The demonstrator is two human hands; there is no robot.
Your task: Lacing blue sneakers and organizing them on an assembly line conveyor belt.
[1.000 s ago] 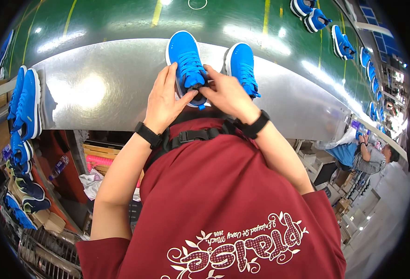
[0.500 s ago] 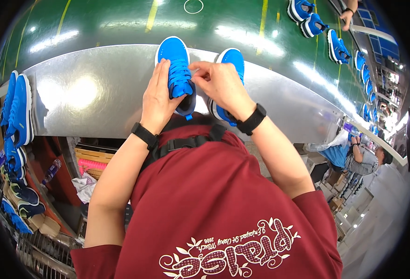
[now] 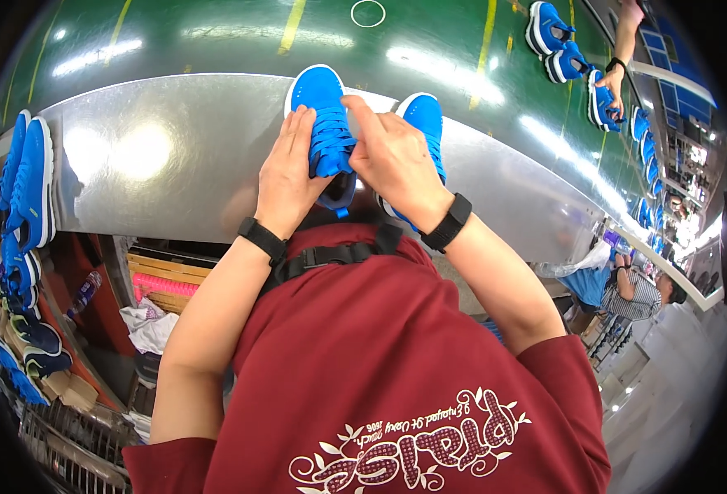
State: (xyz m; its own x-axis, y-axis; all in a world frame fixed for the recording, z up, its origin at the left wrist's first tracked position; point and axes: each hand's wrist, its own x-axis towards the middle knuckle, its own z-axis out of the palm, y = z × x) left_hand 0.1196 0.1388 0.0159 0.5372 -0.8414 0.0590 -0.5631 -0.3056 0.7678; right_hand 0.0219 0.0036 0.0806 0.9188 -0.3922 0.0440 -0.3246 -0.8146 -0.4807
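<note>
A blue laced sneaker (image 3: 328, 123) with a white sole edge rests on the metal ledge before me, toe pointing away. My left hand (image 3: 287, 169) holds it from the left, fingers straight along its side. On the other side is my right hand (image 3: 398, 156): its index finger reaches along the shoe's edge near the toe, while thumb and other fingers bend in at the laces. Whatever they pinch is hidden. A second blue sneaker (image 3: 423, 119) lies just to the right, partly covered by my right hand.
Beyond the metal ledge (image 3: 190, 198) runs a green conveyor belt (image 3: 215, 53). Blue sneakers (image 3: 557, 41) ride on it at far right, where another person's hand (image 3: 613, 86) touches one. More sneakers (image 3: 30, 185) stand at the left. A person in a striped shirt (image 3: 635, 292) is farther right.
My right index finger has stretched out toward the toe, and the hand has come closer against the shoe. At far right, the other person's hand has come down onto a sneaker.
</note>
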